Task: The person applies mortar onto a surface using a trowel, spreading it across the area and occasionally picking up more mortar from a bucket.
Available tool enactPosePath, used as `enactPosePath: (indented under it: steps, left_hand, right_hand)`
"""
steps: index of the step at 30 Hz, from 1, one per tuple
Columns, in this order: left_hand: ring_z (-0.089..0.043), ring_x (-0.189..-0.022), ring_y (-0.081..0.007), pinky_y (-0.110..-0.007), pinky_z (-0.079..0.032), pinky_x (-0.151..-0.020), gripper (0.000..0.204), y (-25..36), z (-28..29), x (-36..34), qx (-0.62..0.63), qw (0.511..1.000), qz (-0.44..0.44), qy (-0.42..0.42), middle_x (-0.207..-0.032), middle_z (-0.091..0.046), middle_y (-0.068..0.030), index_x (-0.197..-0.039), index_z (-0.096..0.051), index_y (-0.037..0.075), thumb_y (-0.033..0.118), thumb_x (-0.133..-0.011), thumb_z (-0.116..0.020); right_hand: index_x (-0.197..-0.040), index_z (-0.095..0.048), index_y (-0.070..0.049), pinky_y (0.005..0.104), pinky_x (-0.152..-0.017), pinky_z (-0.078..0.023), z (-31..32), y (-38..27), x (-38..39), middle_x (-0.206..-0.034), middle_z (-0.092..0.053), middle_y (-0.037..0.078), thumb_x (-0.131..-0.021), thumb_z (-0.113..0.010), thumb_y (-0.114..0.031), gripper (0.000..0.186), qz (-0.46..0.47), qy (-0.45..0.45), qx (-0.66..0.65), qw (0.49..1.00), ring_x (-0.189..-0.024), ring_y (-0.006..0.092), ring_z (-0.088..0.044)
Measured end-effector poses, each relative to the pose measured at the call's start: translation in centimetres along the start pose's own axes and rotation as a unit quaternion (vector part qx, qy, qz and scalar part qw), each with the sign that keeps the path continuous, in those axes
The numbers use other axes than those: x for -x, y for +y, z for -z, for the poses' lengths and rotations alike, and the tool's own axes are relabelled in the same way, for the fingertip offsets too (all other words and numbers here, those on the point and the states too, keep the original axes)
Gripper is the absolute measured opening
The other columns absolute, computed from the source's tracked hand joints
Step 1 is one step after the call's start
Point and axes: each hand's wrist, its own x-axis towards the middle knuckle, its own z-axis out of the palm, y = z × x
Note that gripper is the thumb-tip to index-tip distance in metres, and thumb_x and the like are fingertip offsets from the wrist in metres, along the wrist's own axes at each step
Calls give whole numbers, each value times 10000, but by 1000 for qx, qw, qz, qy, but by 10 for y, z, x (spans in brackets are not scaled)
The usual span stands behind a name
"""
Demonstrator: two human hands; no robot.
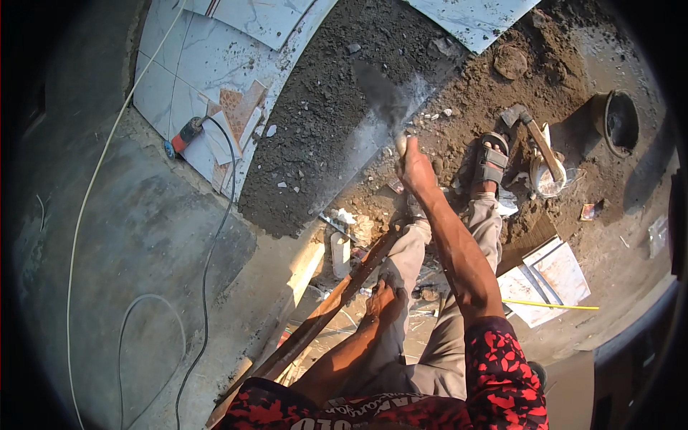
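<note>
My right hand (418, 169) is closed round the pale handle of a trowel (401, 146), held out over the bed of dark, crumbly mortar (304, 147). Its blade is smeared by motion, so its outline is unclear. Beneath lies a smooth, light grey patch dusted with powder. My left hand (385, 301) rests on my left leg, near a long wooden plank (337, 301). Its fingers look laid over the knee, with nothing seen in them. White marbled tiles (161, 89) border the mortar on the left, and another tile (473, 20) lies at the far side.
A corded angle grinder (189, 135) lies by tile offcuts (240, 107). On the right are a hammer (541, 143), a white tub (548, 179), a black bucket (620, 123) and stacked tile pieces (555, 276). Loose soil (541, 68) and rubble surround my sandalled foot (491, 161).
</note>
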Motion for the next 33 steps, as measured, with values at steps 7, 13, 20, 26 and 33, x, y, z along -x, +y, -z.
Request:
enactPosePath:
  steps: [7, 13, 20, 26, 33]
  left_hand:
    - [-637, -989, -369, -507, -483, -832, 344, -28, -1, -9, -31, 999, 21, -33, -1246, -571, -151, -1096, -616, 81, 315, -857, -537]
    - [-623, -1016, -381, -522, -478, -836, 408, -13, 11, -9, -43, 998, 12, -39, -1255, -551, -165, -1231, -545, 108, 296, -869, -516]
    - [-638, -938, -406, -523, -498, -788, 360, -2, 2, -11, -35, 998, -16, -47, -1271, -540, -166, -1165, -569, 81, 293, -880, -509]
    - [-643, -933, -397, -520, -502, -786, 308, -37, -17, -15, -32, 999, -5, -10, -1357, -484, -157, -1090, -582, 57, 257, -862, -522]
    - [-629, -983, -395, -521, -501, -796, 322, -24, 4, 8, -51, 999, 4, 14, -1365, -479, -167, -1098, -570, 68, 224, -816, -568]
  right_hand:
    - [-1139, -351, -47, 503, -678, -465, 10, -61, 0, -842, -621, 274, -810, -602, -85, 416, -16, 212, -139, 967, -780, 482, -609]
    - [-1139, -352, -41, 514, -691, -465, 10, -34, -1, -859, -617, 289, -827, -572, -85, 385, 15, 24, 30, 999, -806, 488, -609]
    - [-1184, -394, -71, 535, -713, -458, 9, -13, -7, -868, -623, 303, -887, -574, -316, 425, -17, -46, 92, 995, -840, 514, -599]
    - [-1090, -433, -47, 472, -675, -464, 19, -58, 4, -791, -612, 220, -928, -575, -321, 349, -40, 252, -252, 933, -728, 392, -619]
    - [-1163, -400, -30, 510, -653, -462, 13, -61, 38, -836, -624, 276, -898, -588, -269, 403, -45, 70, -245, 966, -756, 474, -615]
